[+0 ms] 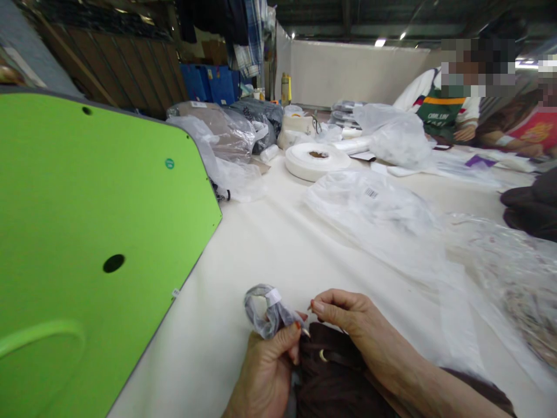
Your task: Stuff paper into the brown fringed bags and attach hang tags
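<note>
- The left hand (265,371) holds a crumpled grey plastic strip (266,310) tight in its grip.
- The right hand (354,325) pinches shut above dark brown cloth (331,377) on the white table (278,244).

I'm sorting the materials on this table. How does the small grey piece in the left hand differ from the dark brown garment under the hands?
The grey piece is pale, thin and twisted into a loop with a white tag; the brown garment is dark, bulkier and lies bunched. The left hand grips the grey piece clear of the table, while the garment rests beneath the right hand. Both look like soft fabric.
</note>
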Motion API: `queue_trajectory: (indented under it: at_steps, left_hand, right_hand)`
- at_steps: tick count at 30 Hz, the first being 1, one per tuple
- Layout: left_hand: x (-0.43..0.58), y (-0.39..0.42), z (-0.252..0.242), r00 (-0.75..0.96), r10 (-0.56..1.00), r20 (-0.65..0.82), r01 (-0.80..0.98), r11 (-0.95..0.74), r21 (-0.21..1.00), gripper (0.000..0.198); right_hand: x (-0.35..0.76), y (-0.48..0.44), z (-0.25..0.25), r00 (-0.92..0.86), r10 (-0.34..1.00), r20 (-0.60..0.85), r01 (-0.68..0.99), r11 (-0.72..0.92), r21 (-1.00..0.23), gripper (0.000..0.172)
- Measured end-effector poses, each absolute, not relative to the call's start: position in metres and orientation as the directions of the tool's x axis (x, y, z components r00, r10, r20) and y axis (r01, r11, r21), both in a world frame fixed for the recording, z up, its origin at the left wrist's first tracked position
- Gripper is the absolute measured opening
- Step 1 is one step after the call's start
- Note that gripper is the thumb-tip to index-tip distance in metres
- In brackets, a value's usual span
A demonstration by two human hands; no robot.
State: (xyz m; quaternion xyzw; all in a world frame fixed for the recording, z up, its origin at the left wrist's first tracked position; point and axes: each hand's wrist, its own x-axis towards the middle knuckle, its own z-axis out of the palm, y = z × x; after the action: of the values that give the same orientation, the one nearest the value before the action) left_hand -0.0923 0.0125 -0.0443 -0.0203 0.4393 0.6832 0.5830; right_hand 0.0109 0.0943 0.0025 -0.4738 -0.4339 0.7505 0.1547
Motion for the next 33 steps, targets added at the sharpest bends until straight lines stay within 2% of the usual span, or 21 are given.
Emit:
queue_trajectory:
  at_steps: [4,17,25,33]
  left_hand:
    - [-0.093,0.011,-0.042,-0.300,0.798,-0.523,-0.825,0.058,0.562,0.028]
    - [-0.093,0.010,-0.042,-0.281,0.825,-0.490,-0.808,0.072,0.584,0.027]
    - [-0.093,0.010,-0.041,-0.281,0.830,-0.482,-0.809,0.066,0.585,0.028]
    - [-0.094,0.010,-0.040,-0.276,0.834,-0.478,-0.781,0.095,0.617,0.027]
  right_hand:
    - [0.011,0.094,0.003,-0.509,0.644,-0.571,0.190,-0.564,-0.804,0.037]
    - [0.018,0.096,0.000,-0.526,0.604,-0.598,0.262,-0.554,-0.790,0.026]
    - [0.018,0.098,-0.003,-0.615,0.597,-0.516,0.270,-0.455,-0.848,0.022]
    - [0.016,0.094,-0.009,-0.604,0.654,-0.455,0.280,-0.360,-0.890,0.023]
